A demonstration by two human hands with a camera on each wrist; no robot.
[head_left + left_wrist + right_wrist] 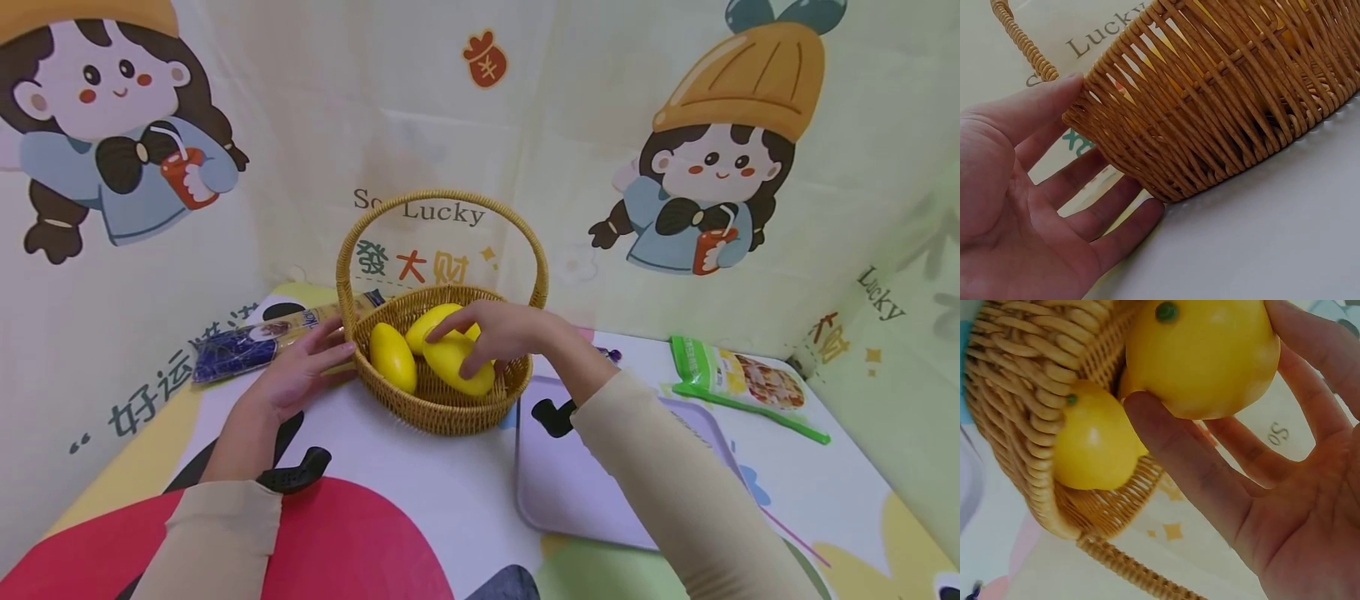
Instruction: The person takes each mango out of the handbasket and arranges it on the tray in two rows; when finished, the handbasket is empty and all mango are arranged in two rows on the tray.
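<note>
Right sleeve (pixel 675 479) hides part of the tray (pixel 570 483) beside the basket (pixel 450 419)

Back yellow fruit (pixel 426 323): partly hidden behind the front yellow fruit (pixel 450 367) and the right hand (pixel 506 329).
Front yellow fruit: cut off by the top edge in the right wrist view.
Wicker basket (pixel 442 417): cut off at top and right in the left wrist view.
Blue packet (pixel 238 350): partly covered by the left hand (pixel 303 375).
Lilac tray (pixel 577 492): partly hidden beneath the right sleeve (pixel 675 475).
Purple thing (pixel 613 355): too small to identify.
</note>
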